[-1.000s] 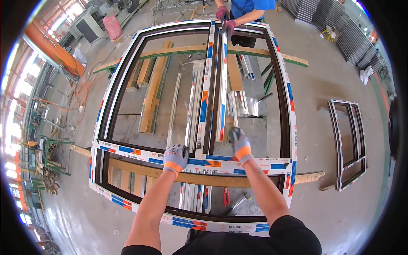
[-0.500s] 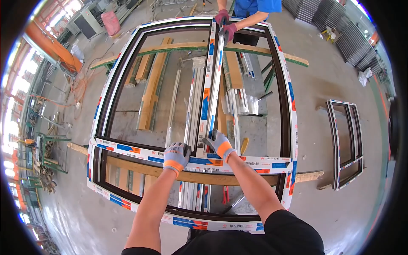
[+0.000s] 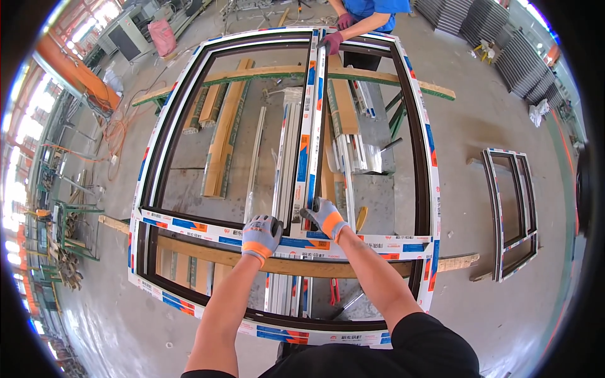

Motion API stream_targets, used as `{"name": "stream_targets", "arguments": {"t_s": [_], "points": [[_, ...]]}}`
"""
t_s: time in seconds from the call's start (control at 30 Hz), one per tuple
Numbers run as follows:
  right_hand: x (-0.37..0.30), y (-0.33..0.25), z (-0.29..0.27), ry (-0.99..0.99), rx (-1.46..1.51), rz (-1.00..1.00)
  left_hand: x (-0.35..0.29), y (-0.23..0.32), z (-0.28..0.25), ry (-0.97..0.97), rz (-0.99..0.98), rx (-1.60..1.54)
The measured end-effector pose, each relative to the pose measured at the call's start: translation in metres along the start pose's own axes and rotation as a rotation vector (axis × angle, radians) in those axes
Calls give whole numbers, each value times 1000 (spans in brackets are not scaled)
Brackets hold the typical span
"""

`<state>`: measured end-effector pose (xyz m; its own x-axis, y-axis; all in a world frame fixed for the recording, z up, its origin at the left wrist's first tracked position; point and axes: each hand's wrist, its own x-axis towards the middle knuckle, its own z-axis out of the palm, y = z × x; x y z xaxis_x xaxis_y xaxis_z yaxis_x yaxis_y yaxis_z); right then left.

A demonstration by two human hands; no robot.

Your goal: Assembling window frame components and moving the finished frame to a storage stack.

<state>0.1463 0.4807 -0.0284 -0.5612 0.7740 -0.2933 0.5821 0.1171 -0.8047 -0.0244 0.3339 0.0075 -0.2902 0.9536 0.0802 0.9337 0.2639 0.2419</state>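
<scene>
Grey and orange, your gloved right hand (image 3: 326,216) is closed around the near end of a long strip (image 3: 317,120), which stretches away from your fingers, just right of the upright bar (image 3: 306,120), to a co-worker's maroon-gloved hand (image 3: 332,42) at the far end. Your left hand (image 3: 262,233) is clamped over the crossbar (image 3: 378,246), just left of your right. Over strip, crossbar and large frame (image 3: 432,151), white film bears blue and orange blocks, with bold dark characters and small red print along the crossbar.
</scene>
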Motion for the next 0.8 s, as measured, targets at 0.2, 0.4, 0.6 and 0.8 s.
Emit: {"name": "stream_targets", "arguments": {"t_s": [0.2, 0.4, 0.6, 0.8], "points": [[-2, -2, 0, -34, 67, -2, 0, 3, -7, -54, -22, 1], [-9, 0, 6, -44, 117, 45, -3, -2, -3, -43, 1, -12], [-6, -1, 4, -14, 103, 79, 2, 2, 2, -63, -25, -22], [8, 4, 0, -14, 6, 42, 6, 2, 12, 34, 13, 20]]}}
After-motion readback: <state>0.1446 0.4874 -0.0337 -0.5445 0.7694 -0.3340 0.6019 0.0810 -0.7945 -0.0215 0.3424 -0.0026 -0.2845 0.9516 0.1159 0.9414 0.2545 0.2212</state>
